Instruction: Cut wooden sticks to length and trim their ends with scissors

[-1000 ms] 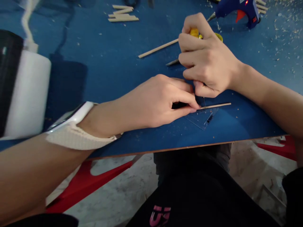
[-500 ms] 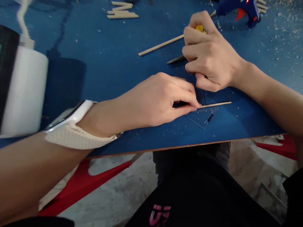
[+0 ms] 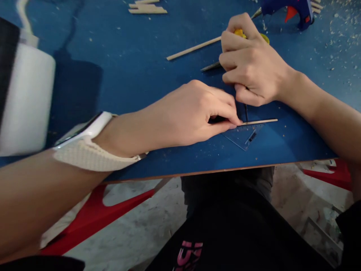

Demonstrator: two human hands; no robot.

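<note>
At the near edge of the blue table, a short stick lies nearly side-on to the person, right end angled slightly away. Left hand is the nearer: thumb and forefinger pinch the stick, pressing it down. A clear set square lies on the body side, its marked edge running along the stick.

Right hand above, beyond and right of the pinch; fingers curled tight on a slim dark tool. Its shaft drops almost upright, crossing the stick's long axis just right of the left fingertips. Stick therefore below the right fist, toward the body.

Hard to make out: whether the tool's tip touches wood or stops just behind it; what kind of tip. Its upper part is inside the fist. Stick's left end hidden under the left hand, as is part of the set square. Yellow piece behind the right knuckles, mostly covered; cannot tell if it joins the dark point nearby. Glue gun cut off by the top border.
</note>
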